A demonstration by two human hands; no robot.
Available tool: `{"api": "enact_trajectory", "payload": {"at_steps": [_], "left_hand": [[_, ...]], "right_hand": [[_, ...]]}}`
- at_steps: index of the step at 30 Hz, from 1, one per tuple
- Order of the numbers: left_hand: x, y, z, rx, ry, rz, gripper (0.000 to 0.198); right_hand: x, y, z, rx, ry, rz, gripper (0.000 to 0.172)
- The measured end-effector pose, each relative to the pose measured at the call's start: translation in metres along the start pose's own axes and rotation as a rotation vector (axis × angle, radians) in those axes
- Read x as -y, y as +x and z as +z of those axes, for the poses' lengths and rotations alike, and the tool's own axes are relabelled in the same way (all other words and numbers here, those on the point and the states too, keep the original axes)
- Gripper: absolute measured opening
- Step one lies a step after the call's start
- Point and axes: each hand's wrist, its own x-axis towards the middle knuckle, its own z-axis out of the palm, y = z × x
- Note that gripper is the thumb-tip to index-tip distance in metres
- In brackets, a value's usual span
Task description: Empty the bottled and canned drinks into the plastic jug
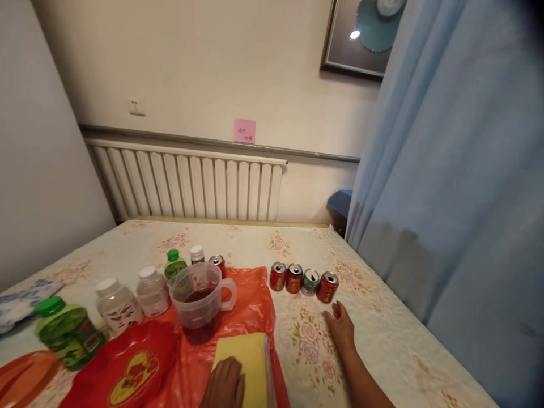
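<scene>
My right hand (340,327) lies flat on the floral tablecloth (382,340), fingers stretched out, just short of a row of several drink cans (302,280); the nearest is a red can (327,287). My left hand (224,385) rests on a yellow cloth (249,362) at the bottom edge; its fingers point down onto the cloth and hold nothing that I can see. Beyond the cloth stands a clear plastic jug (199,300) with dark liquid, on a red plastic bag (250,306).
Left of the jug stand two clear white-capped bottles (118,306), green bottles (68,331) and another red can (218,263). A red plate (131,362) lies at the front left. A radiator (187,181) lines the far wall; a blue curtain (459,198) hangs on the right.
</scene>
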Motion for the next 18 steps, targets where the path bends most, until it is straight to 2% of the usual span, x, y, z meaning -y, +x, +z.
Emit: {"api": "enact_trajectory", "payload": {"at_steps": [6,10,14,18], "left_hand": [[-0.003,0.000,-0.003,-0.012,0.010,-0.006,0.026],[-0.005,-0.003,-0.003,-0.080,0.025,-0.001,0.025],[-0.002,-0.007,0.005,-0.159,0.050,0.009,0.021],[0.003,-0.012,0.016,-0.136,0.032,0.004,0.016]], "right_hand": [[0.010,-0.032,-0.013,0.035,-0.011,0.014,0.077],[0.015,-0.056,-0.014,0.053,-0.033,-0.004,0.065],[0.031,-0.077,0.003,0.130,-0.005,-0.058,0.049],[0.067,-0.091,0.035,0.212,0.097,-0.132,0.041]]}}
